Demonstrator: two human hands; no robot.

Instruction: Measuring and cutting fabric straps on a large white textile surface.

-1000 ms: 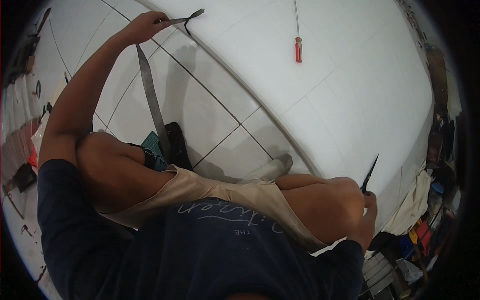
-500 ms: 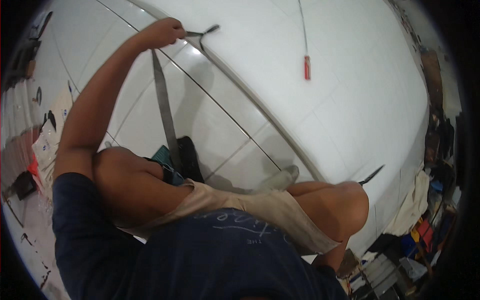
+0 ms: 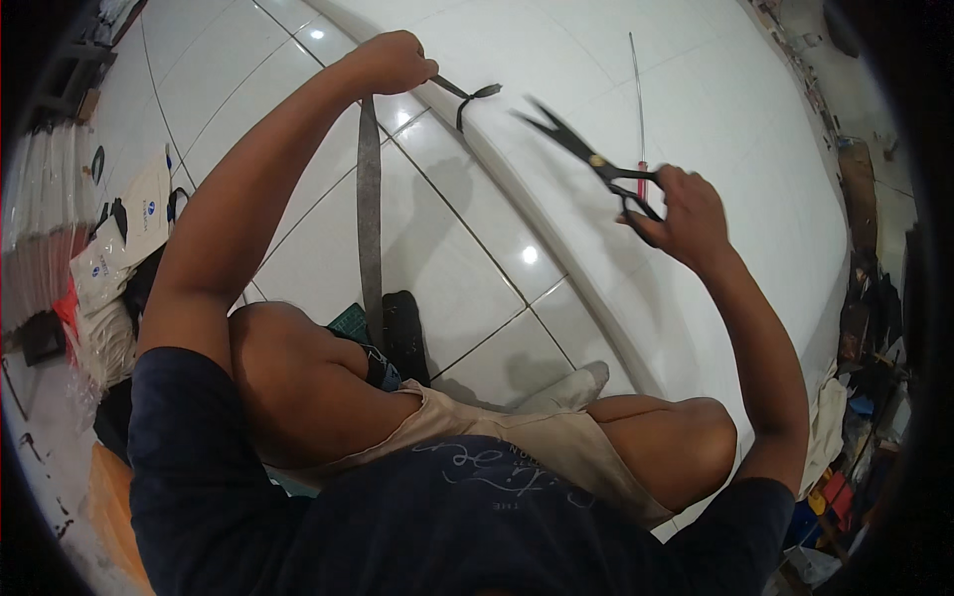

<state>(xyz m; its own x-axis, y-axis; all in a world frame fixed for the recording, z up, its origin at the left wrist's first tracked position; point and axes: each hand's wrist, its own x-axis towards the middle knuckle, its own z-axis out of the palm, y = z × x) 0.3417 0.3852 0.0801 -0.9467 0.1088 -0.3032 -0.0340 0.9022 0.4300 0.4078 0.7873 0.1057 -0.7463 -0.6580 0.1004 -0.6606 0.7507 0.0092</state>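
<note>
My left hand (image 3: 396, 62) is raised at the upper left, its fingers closed round a grey fabric strap (image 3: 369, 209). A long length of the strap hangs from the fist toward my feet. Its short end, with a knot (image 3: 470, 97), sticks out to the right of the fingers. My right hand (image 3: 691, 219) grips black scissors (image 3: 586, 154) by their handle loops. The blades are spread and point up and left toward the knotted end, apart from it. Just behind my right fingers lies a screwdriver (image 3: 636, 99) with a long thin shaft and red handle, partly hidden.
A raised white surface (image 3: 755, 139) fills the right, its edge running diagonally above the tiled floor (image 3: 447, 268). Plastic-wrapped packs and cloth bags (image 3: 104, 268) line the left. Mixed clutter (image 3: 840, 492) lies at the lower right. A green mat (image 3: 348, 323) lies near my left foot.
My right hand has come up from beside my right knee with the scissors, now spread over the white surface. My left hand still holds the strap and appears further right in view.
</note>
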